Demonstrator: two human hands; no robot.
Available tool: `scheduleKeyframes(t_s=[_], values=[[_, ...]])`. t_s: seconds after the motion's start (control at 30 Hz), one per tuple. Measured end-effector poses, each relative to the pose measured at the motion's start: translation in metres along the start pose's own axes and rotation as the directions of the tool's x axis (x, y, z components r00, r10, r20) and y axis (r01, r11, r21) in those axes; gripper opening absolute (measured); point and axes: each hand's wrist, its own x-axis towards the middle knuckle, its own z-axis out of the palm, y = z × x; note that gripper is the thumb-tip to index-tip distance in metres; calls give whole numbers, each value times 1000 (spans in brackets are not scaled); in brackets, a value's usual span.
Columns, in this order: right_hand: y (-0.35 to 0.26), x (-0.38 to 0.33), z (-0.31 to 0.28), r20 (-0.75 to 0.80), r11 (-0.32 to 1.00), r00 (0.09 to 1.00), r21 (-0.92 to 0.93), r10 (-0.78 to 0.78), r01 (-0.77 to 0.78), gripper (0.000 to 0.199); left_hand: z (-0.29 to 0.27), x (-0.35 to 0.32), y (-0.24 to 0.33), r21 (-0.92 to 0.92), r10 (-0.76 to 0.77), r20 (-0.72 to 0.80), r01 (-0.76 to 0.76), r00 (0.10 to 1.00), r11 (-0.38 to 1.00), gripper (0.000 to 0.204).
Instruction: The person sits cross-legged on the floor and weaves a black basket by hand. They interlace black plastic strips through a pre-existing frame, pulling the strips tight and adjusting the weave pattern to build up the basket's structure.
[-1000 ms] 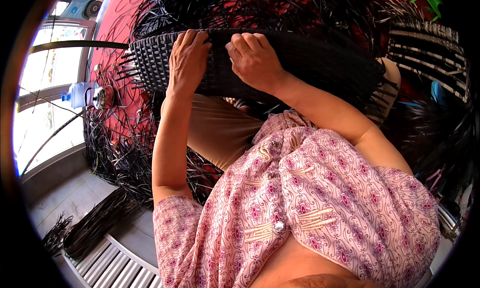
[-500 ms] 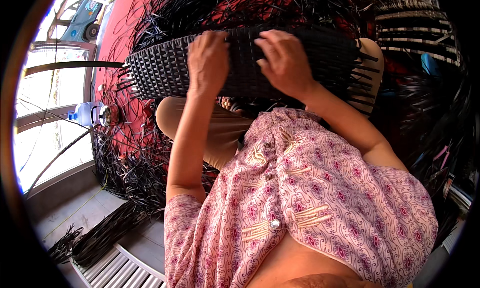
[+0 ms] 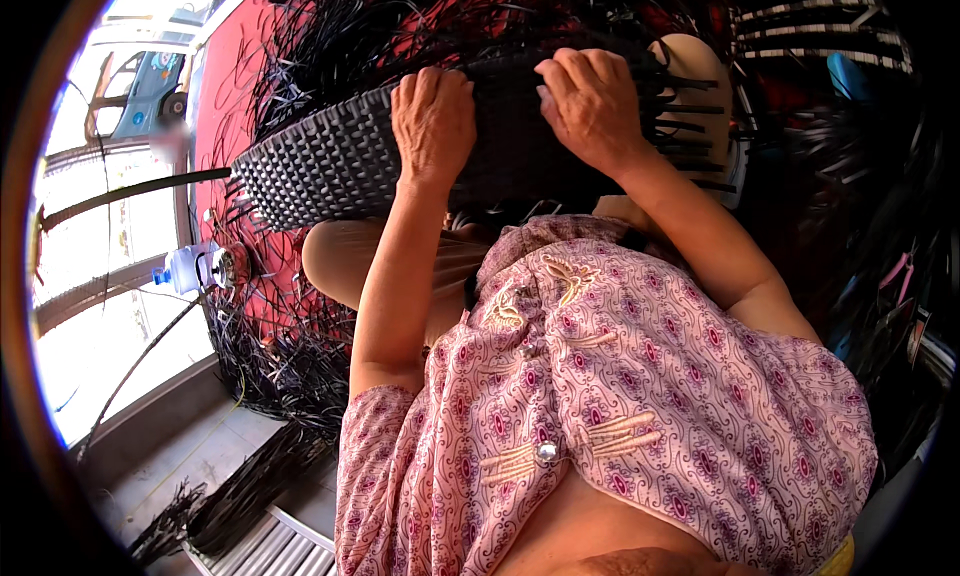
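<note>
Woven piece: a black woven basket panel (image 3: pixel 330 161) lies across my lap, under both my hands; I cannot see if it holds anything.
Long axis: it runs from my left to my right, a little tilted, the left end lower and nearer to me.
Right end: loose black strips (image 3: pixel 690 106) stick out there, pointing away to the right of my right fingers.
Left hand (image 3: pixel 433 121): my fingers are together and curl over the far edge of the panel, palm pressed flat on the weave.
Right hand (image 3: pixel 590 106): fingers bent and close together, gripping the upper edge; the fingertips are hidden behind it.
Around: heaps of black strands (image 3: pixel 280 376) lie below and left of my left fingers; a clear plastic bottle (image 3: pixel 185 269) stands further left near the window.
</note>
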Motion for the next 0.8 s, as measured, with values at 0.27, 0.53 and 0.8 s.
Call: scheduleKeyframes(t_s=[0.27,0.53,0.8], values=[[-8,-14,12,-19,997,999,55,47,-46,21,1,-15,-7,-41,11,-18,-12,1000,999,8],[23,-15,-22,-63,963,982,216,176,-159,37,-11,-7,-3,-4,-32,33,32,999,999,8],[75,-39,-49,212,981,958,-30,192,-190,25,23,28,94,-296,98,51,-79,994,952,19]])
